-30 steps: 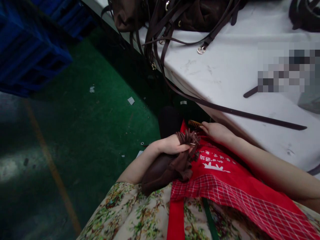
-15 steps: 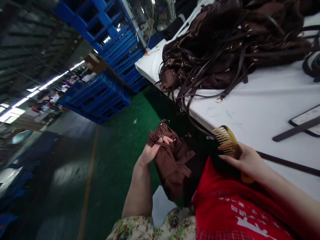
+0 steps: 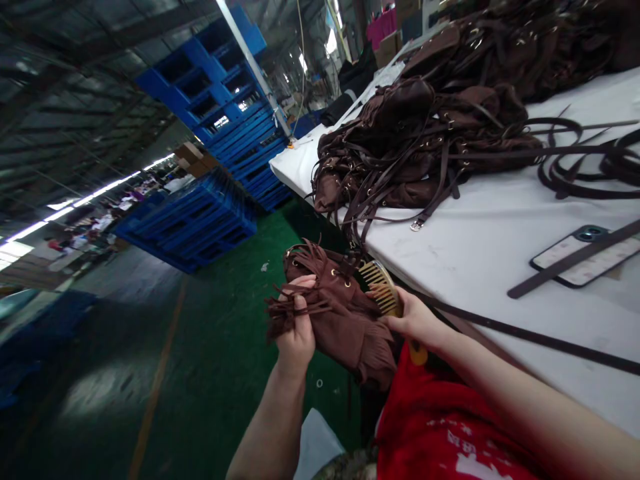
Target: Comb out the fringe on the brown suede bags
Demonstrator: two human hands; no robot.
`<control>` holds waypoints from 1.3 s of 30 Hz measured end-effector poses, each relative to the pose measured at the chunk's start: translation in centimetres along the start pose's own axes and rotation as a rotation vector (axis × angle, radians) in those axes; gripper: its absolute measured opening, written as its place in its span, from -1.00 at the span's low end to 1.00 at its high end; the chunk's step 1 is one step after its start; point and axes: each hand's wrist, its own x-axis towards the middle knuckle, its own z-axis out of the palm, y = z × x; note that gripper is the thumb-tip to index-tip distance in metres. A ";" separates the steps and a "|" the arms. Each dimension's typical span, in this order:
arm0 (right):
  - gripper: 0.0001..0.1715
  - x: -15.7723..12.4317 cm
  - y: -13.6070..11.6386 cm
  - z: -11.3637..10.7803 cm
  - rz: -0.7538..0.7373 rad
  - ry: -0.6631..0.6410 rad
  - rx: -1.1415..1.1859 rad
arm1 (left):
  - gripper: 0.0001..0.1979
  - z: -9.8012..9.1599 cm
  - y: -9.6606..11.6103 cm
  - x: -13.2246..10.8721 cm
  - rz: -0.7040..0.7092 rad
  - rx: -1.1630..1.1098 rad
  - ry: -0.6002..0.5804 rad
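My left hand (image 3: 296, 327) is closed round a bunch of fringe on a brown fringed bag (image 3: 340, 333), which hangs in front of me beside the table's edge. Brass-coloured eyelets and a dark strap show along the bag's upper part. In my right hand (image 3: 413, 319) is a yellowish wide-toothed comb (image 3: 383, 288), its teeth pointing left toward the bag. The comb's handle end sticks out below my palm. Whether the teeth touch the bag I cannot tell.
A heap of brown bags (image 3: 400, 147) with tangled straps lies on the white table (image 3: 480, 247). A phone (image 3: 575, 257) lies under a dark strap near the right edge. Blue pallets (image 3: 195, 223) stand on the green floor (image 3: 220, 300) at the left.
My right hand has brought the comb leftward, close to the bag. The bag is turned so its eyelets and side fringe show more. The view has shifted, showing more of the phone.
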 end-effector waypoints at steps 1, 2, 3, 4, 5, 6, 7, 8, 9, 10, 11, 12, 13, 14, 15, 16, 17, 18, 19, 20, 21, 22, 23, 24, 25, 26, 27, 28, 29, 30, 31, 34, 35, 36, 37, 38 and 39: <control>-0.40 -0.4 0.4 -0.8 0.032 0.017 0.004 | -0.71 0.6 -0.4 -1.3 -0.043 0.009 0.036; -0.41 -0.8 0.7 -1.6 0.069 0.036 0.003 | -0.70 1.3 -1.0 -3.0 -0.098 0.018 0.044; -0.41 -1.3 1.0 -2.4 0.114 0.054 -0.003 | -0.70 2.2 -1.6 -4.9 -0.152 0.019 0.026; -0.41 -1.7 1.3 -3.2 0.164 0.066 -0.016 | -0.70 3.2 -2.2 -7.0 -0.208 0.008 -0.010; -0.41 -2.2 1.6 -4.0 0.215 0.078 -0.034 | -0.71 4.1 -2.9 -9.3 -0.267 -0.013 -0.057; -0.40 -2.6 2.0 -4.6 0.263 0.088 -0.057 | -0.71 5.1 -3.5 -11.6 -0.333 -0.036 -0.105; -0.39 -2.9 2.6 -5.2 0.306 0.098 -0.084 | -0.72 5.9 -4.0 -13.9 -0.403 -0.054 -0.150; -0.39 -3.2 3.2 -5.6 0.336 0.113 -0.111 | -0.72 6.6 -4.5 -16.1 -0.463 -0.061 -0.184; -0.40 -3.5 3.9 -5.9 0.350 0.135 -0.135 | -0.73 7.0 -4.8 -18.0 -0.503 -0.052 -0.208; -0.41 -3.6 4.6 -6.0 0.347 0.155 -0.156 | -0.74 7.2 -5.2 -19.6 -0.523 -0.037 -0.223; -0.43 -3.7 5.2 -6.0 0.332 0.166 -0.175 | -0.76 7.3 -5.4 -20.7 -0.526 -0.022 -0.233; -0.46 -3.6 5.8 -5.9 0.310 0.164 -0.192 | -0.77 7.1 -5.6 -21.4 -0.517 -0.011 -0.242; -0.49 -3.4 6.4 -5.8 0.290 0.151 -0.211 | -0.78 6.9 -5.7 -21.8 -0.501 -0.008 -0.257; -0.50 -2.9 6.9 -5.6 0.277 0.131 -0.232 | -0.79 6.6 -5.7 -21.8 -0.484 -0.011 -0.277; -0.52 -2.3 7.3 -5.4 0.277 0.108 -0.260 | -0.79 6.3 -5.6 -21.6 -0.462 -0.015 -0.305; -0.53 -1.6 7.7 -5.3 0.293 0.081 -0.310 | -0.79 6.1 -5.4 -21.3 -0.436 -0.017 -0.333; -0.54 -0.7 8.1 -5.2 0.321 0.053 -0.375 | -0.80 5.9 -5.1 -21.0 -0.409 -0.018 -0.365; -0.54 0.1 8.5 -5.2 0.353 0.024 -0.447 | -0.80 5.8 -4.8 -20.7 -0.385 -0.019 -0.398; -0.53 0.9 8.8 -5.3 0.380 -0.004 -0.517 | -0.81 5.8 -4.4 -20.5 -0.367 -0.017 -0.432; -0.50 1.6 9.2 -5.5 0.404 -0.030 -0.575 | -0.82 5.8 -4.1 -20.4 -0.351 -0.017 -0.468; -0.45 2.1 9.5 -5.7 0.426 -0.054 -0.618 | -0.83 5.9 -3.7 -20.4 -0.339 -0.018 -0.509; -0.38 2.4 9.9 -6.0 0.444 -0.072 -0.646 | -0.84 5.8 -3.5 -20.5 -0.331 -0.020 -0.552; -0.31 2.5 10.3 -6.2 0.461 -0.085 -0.667 | -0.84 5.7 -3.4 -20.7 -0.328 -0.023 -0.595; -0.25 2.4 10.7 -6.4 0.481 -0.093 -0.695 | -0.84 5.6 -3.3 -20.9 -0.333 -0.028 -0.635; -0.21 2.1 11.1 -6.6 0.502 -0.098 -0.725 | -0.84 5.3 -3.4 -21.2 -0.346 -0.033 -0.668; -0.19 1.6 11.4 -6.6 0.522 -0.098 -0.751 | -0.84 5.0 -3.5 -21.5 -0.371 -0.036 -0.687; -0.20 1.0 11.7 -6.7 0.540 -0.094 -0.773 | -0.83 4.6 -3.8 -21.8 -0.405 -0.038 -0.692; -0.22 0.4 12.0 -6.6 0.556 -0.089 -0.787 | -0.81 4.1 -4.3 -22.1 -0.446 -0.041 -0.686; -0.27 -0.2 12.3 -6.5 0.569 -0.085 -0.791 | -0.78 3.6 -4.8 -22.4 -0.493 -0.045 -0.670; -0.32 -0.8 12.5 -6.3 0.579 -0.084 -0.785 | -0.75 3.2 -5.6 -22.6 -0.543 -0.045 -0.637; -0.37 -1.3 12.7 -6.2 0.588 -0.086 -0.767 | -0.71 2.8 -6.4 -22.5 -0.592 -0.038 -0.584; -0.52 -2.5 13.2 -5.7 0.610 -0.098 -0.663 | -0.62 2.0 -9.5 -20.9 -0.684 0.014 -0.337; -0.57 -2.8 13.2 -5.6 0.618 -0.100 -0.622 | -0.60 1.9 -10.6 -19.8 -0.679 0.033 -0.265; -0.61 -3.1 13.2 -5.4 0.627 -0.101 -0.585 | -0.59 1.8 -11.5 -18.4 -0.650 0.045 -0.225; -0.64 -3.3 13.1 -5.3 0.634 -0.102 -0.555 | -0.61 1.8 -12.1 -16.8 -0.598 0.046 -0.228; -0.66 -3.4 12.9 -5.2 0.642 -0.100 -0.523 | -0.63 2.0 -12.5 -15.0 -0.538 0.030 -0.256; -0.66 -3.6 12.6 -5.0 0.653 -0.100 -0.481 | -0.64 2.2 -12.6 -13.2 -0.494 0.004 -0.270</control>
